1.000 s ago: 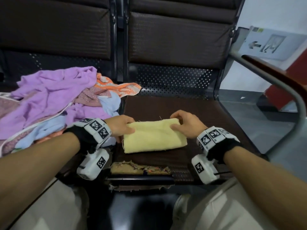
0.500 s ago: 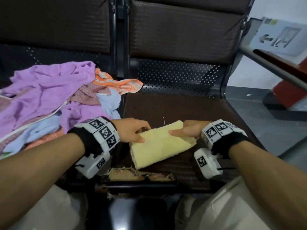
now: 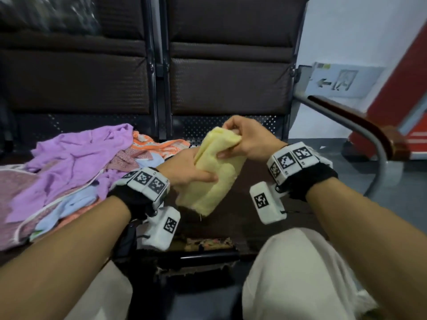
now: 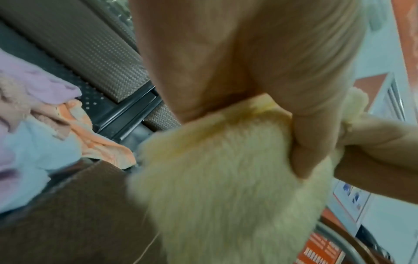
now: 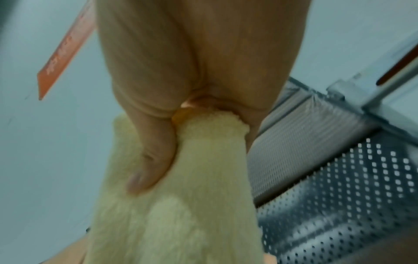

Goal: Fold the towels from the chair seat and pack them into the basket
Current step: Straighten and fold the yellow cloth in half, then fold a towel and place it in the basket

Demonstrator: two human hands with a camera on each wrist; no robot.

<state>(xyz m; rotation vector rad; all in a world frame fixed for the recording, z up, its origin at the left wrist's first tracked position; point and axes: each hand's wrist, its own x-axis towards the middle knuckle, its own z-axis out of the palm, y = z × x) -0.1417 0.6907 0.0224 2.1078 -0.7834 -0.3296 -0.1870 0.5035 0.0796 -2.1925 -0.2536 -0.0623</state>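
Note:
A folded yellow towel (image 3: 215, 181) (image 4: 226, 178) (image 5: 199, 205) hangs tilted in the air above the brown chair seat (image 3: 242, 215). My left hand (image 3: 189, 172) (image 4: 282, 107) grips its middle from the left, thumb across the front. My right hand (image 3: 245, 139) (image 5: 169, 116) pinches its upper end, thumb pressed into the cloth. A heap of unfolded towels (image 3: 69, 169) in purple, pink, light blue and orange lies on the neighbouring seat to the left. No basket is in view.
Dark padded backrests (image 3: 226, 84) stand behind the seats. A metal armrest with a wooden top (image 3: 360, 125) curves along the right side. The seat's front edge (image 3: 208, 243) is torn. My knees in pale trousers (image 3: 288, 273) are below.
The towel lay flat on the seat under both hands a second ago. Both hands have since taken hold of it and lifted it, turning it nearly upright.

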